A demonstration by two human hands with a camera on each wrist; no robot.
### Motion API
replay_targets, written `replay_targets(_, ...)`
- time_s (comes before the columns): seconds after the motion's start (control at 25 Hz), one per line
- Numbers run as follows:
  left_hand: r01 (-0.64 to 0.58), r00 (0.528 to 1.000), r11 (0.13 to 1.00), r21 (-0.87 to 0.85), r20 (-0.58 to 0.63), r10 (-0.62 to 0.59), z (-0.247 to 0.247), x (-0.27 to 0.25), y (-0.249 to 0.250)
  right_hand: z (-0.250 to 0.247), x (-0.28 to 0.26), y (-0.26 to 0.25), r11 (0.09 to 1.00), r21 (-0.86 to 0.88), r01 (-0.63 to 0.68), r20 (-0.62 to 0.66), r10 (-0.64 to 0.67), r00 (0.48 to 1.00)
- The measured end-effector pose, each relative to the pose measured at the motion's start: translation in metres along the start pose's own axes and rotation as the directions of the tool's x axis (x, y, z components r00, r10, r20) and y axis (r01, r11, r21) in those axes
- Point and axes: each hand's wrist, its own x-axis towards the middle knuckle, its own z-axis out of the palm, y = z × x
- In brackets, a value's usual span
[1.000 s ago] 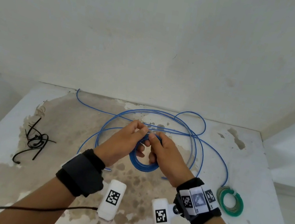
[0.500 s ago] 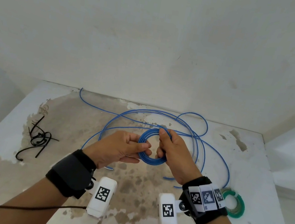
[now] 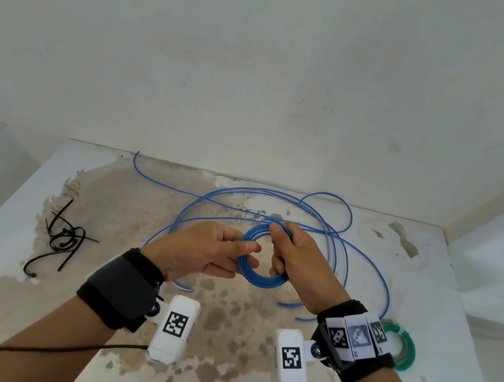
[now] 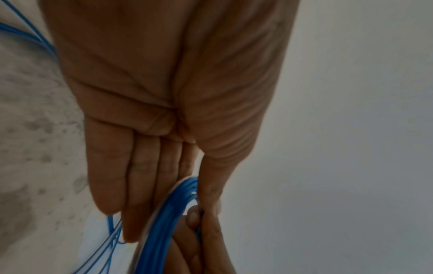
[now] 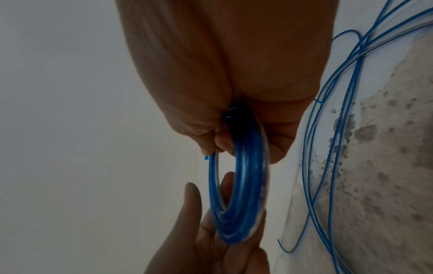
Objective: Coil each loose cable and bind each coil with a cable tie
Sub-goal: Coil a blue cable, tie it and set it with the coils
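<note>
A small blue cable coil (image 3: 262, 281) is held upright above the table between both hands. My left hand (image 3: 251, 254) pinches the coil's left side between thumb and fingers; the left wrist view shows the thumb pressing the blue coil (image 4: 164, 222) against fairly straight fingers. My right hand (image 3: 278, 245) curls round the coil's upper right side, and the right wrist view shows the coil (image 5: 241, 194) running out of that fist. The rest of the blue cable (image 3: 341, 239) lies in wide loose loops on the table behind the hands.
A bundle of black cable ties (image 3: 66, 236) lies at the table's left. A green coil (image 3: 402, 349) rests at the right, just past my right wrist. The stained white table (image 3: 92, 297) meets a white wall at the back; its right edge drops off.
My fingertips met at the coil's top one second ago. Since then the left hand has slid to the left side, the right hand has taken the upper right, and the coil has shifted slightly right.
</note>
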Motion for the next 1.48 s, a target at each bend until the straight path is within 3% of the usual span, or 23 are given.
replay_targets(0.24, 0.002, 1.000, 1.000, 0.001, -0.015, -0.002, -0.002, 0.006, -0.003, -0.003, -0.001, -0.006, 1.000, -0.003, 0.003, 0.058, -0.002, 0.998)
replay_targets(0.32, -0.017, 0.999, 0.998, -0.052, -0.036, 0.015, -0.003, 0.007, -0.005, -0.002, 0.001, -0.007, 0.999, 0.039, -0.008, 0.001, 0.008, 1.000)
replay_targets(0.4, -0.063, 0.993, 0.985, -0.164, -0.106, 0.046, -0.004, 0.010, -0.007, -0.004, 0.004, -0.007, 0.978, 0.207, -0.017, -0.131, 0.045, 0.990)
replay_targets(0.48, -0.136, 0.977, 0.931, -0.339, -0.201, 0.070, -0.007, 0.012, -0.007, -0.005, 0.006, -0.008, 0.853, 0.522, -0.010, -0.183, 0.123, 0.975)
replay_targets(0.56, -0.214, 0.954, 0.861, -0.461, -0.287, 0.084, -0.015, 0.014, -0.005, -0.004, 0.004, -0.009, 0.707, 0.707, 0.009, -0.152, 0.140, 0.979)
replay_targets(0.68, -0.266, 0.932, 0.805, -0.530, -0.356, 0.073, -0.022, 0.015, -0.003, 0.001, 0.000, -0.011, 0.692, 0.722, -0.011, -0.112, 0.133, 0.985)
replay_targets(0.84, -0.242, 0.937, 0.850, -0.468, -0.339, 0.079, -0.021, 0.013, -0.004, -0.002, 0.002, -0.014, 0.630, 0.777, 0.004, -0.127, 0.150, 0.980)
replay_targets(1.08, -0.209, 0.954, 0.870, -0.447, -0.287, 0.081, -0.027, 0.007, -0.007, -0.022, 0.009, -0.020, 0.714, 0.688, 0.132, -0.243, 0.055, 0.969)
replay_targets(1.24, -0.312, 0.907, 0.756, -0.575, -0.416, 0.058, -0.028, 0.009, 0.000, -0.011, 0.005, -0.019, 0.643, 0.760, 0.093, -0.172, 0.060, 0.983)
replay_targets(1.32, -0.325, 0.903, 0.755, -0.569, -0.425, 0.068, -0.029, 0.009, 0.003, 0.000, 0.001, -0.016, 0.615, 0.787, 0.041, -0.106, 0.070, 0.992)
replay_targets(1.36, -0.309, 0.911, 0.791, -0.528, -0.404, 0.087, -0.027, 0.008, 0.003, 0.005, 0.001, -0.015, 0.648, 0.761, 0.014, -0.085, 0.077, 0.993)
replay_targets(1.48, -0.226, 0.945, 0.917, -0.329, -0.302, 0.124, -0.015, 0.002, -0.002, 0.014, 0.003, -0.014, 0.863, 0.504, -0.039, -0.070, 0.086, 0.994)
